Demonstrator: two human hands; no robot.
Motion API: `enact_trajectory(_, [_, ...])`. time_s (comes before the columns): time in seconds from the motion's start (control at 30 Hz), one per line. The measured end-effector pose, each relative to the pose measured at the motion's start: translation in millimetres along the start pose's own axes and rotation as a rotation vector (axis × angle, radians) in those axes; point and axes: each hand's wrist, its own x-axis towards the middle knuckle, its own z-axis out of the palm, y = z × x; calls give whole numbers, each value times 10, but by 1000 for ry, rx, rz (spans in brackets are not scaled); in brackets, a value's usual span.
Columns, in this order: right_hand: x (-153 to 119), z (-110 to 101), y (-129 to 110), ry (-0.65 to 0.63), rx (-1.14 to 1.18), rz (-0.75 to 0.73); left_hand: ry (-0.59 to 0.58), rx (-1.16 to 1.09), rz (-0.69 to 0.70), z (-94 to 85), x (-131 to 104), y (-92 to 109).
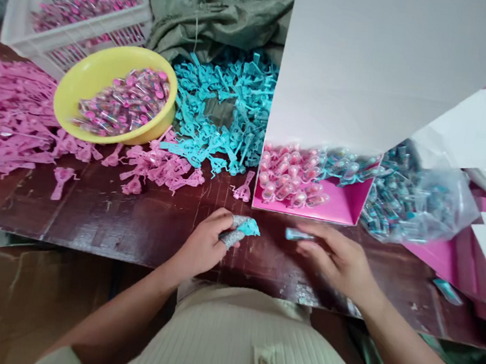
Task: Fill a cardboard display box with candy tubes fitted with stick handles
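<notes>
My left hand (213,237), with grey wrapping on some fingers, is closed on a small turquoise plastic piece (248,227). It looks like the pieces in the turquoise pile (220,108) behind. Across a short gap, my right hand (335,255) pinches a small clear tube with blue in it (298,235), pointing toward the left hand. Both hands are above the dark table, in front of a pink box (342,203). In the box lie pink capped tubes (291,173) at the left and turquoise ones (346,165) behind.
A yellow basin (70,96) and a white crate (24,13) hold pink tubes. Pink plastic pieces (12,112) cover the left side. A clear bag of blue tubes (426,204) lies right of the box. One blue tube (448,291) lies near the table's front edge.
</notes>
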Motion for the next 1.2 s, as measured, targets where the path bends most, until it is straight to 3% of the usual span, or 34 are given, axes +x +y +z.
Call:
enact_trajectory(0.1, [227, 40, -62, -63, 24, -124, -77, -60, 82, 55, 21, 201])
enact_trajectory(0.17, [308, 50, -91, -95, 21, -173, -100, -121, 57, 105, 64, 261])
enact_trajectory(0.27, [307, 21, -121, -130, -5, -221, -138, -129, 1, 176, 116, 275])
enact_trajectory(0.37, [230, -1, -134, -110, -44, -226, -100, -23, 64, 267, 142, 265])
enact_trajectory(0.47, [147, 24, -152, -64, -76, -150, -23, 131, 179, 403, 156, 246])
enact_trajectory(0.63, [71, -44, -172, -110, -22, 157, 29, 354, 345, 584, 253, 213])
enact_trajectory(0.73, [70, -358, 23, -53, 49, 254, -47, 224, 257, 555, 368, 242])
enact_trajectory(0.8, [83, -669, 303, 160, -44, 318, -120, 57, 143, 503, 431, 277])
enact_trajectory(0.87, [124, -956, 668, 360, -280, 391, -170, -95, 51, 482, 463, 312])
enact_trajectory(0.9, [163, -1060, 857, 391, -412, 422, -195, -152, 18, 497, 469, 327])
enact_trajectory(1.0, [334, -1181, 1301, 273, -659, 510, -257, -259, -39, 644, 467, 352])
enact_trajectory(1.1, [442, -1158, 1396, 216, -698, 530, -241, -304, -70, 787, 460, 352])
enact_trajectory(1.2, [339, -1148, 1135, 280, -654, 440, -160, -313, -120, 755, 442, 356])
